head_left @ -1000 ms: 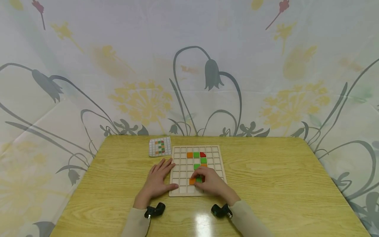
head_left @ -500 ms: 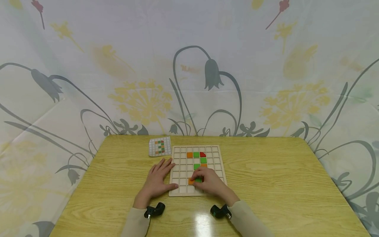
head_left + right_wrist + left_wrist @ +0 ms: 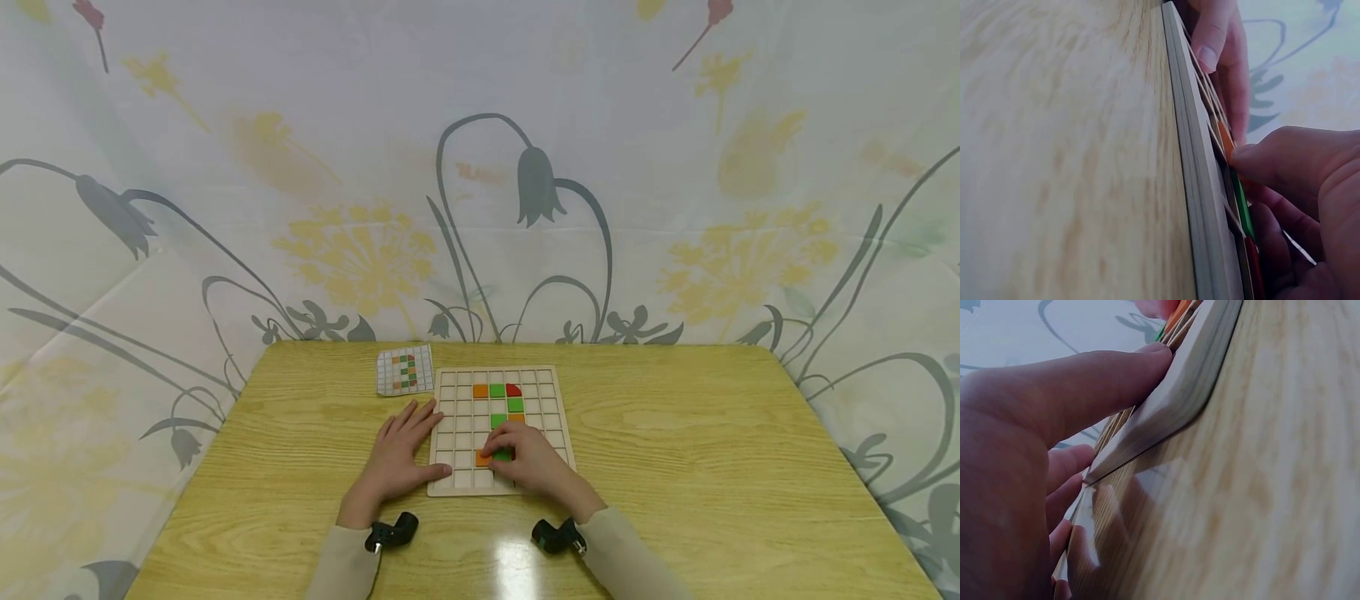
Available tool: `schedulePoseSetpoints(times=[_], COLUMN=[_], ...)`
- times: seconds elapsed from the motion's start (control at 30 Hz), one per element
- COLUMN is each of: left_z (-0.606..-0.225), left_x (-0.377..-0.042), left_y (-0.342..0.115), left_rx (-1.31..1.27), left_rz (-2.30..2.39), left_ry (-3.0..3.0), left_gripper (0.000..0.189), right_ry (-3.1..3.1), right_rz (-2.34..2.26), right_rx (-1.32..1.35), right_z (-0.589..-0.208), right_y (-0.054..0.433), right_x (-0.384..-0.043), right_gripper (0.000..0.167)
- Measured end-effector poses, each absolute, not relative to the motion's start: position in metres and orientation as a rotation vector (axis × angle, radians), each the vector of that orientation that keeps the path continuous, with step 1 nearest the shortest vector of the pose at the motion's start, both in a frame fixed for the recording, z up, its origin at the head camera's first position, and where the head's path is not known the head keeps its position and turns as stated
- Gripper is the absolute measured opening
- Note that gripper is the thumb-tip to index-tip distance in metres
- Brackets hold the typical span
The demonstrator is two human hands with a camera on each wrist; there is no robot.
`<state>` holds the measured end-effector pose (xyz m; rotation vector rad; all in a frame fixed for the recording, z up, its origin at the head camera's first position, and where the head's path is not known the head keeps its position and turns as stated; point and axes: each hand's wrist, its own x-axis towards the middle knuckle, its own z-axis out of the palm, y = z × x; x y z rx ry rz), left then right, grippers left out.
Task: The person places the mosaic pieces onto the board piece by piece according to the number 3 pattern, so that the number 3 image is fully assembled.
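Observation:
A pale wooden grid board (image 3: 463,479) lies on the table, with orange, green and red tiles in some of its squares. My right hand (image 3: 534,458) pinches an orange square tile (image 3: 481,458) low on the board between thumb and fingertips. Right beside it sits a green tile (image 3: 1244,209), partly under my fingers; a red tile (image 3: 1254,265) is mostly covered by the hand. My left hand (image 3: 401,454) is spread at the board's left side, its thumb (image 3: 1110,375) resting on the rim and its fingertips at the edge.
A printed card (image 3: 385,379) with a small coloured grid pattern lies beyond my left hand, next to the board's far left corner. The wooden table (image 3: 690,450) extends to both sides. A flower-patterned cloth (image 3: 622,125) hangs behind it.
The orange tile under my right fingertips has shifted slightly left, and those fingers have moved with it. My left hand keeps its place at the board's edge.

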<state>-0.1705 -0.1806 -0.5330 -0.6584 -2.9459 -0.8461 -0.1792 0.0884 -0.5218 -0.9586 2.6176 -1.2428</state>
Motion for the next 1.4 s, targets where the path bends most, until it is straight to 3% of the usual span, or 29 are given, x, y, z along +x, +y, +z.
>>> schedulePoseSetpoints(times=[0.87, 1.4], left_z=[-0.528, -0.5256], left_x=[-0.1698, -0.1737], left_y=[-0.1815, -0.1867], left_rx=[-0.668, -0.729], left_rz=[-0.833, -0.934], left_ry=[-3.001, -2.938], left_gripper=[0.087, 0.074], right_ry=[2.609, 2.616], right_rz=[-1.199, -1.125], right_rx=[-0.959, -0.984], right_z=[-0.5207, -0.5197], right_y=[0.088, 0.0878], right_x=[-0.1781, -0.1792], right_gripper=[0.012, 0.013])
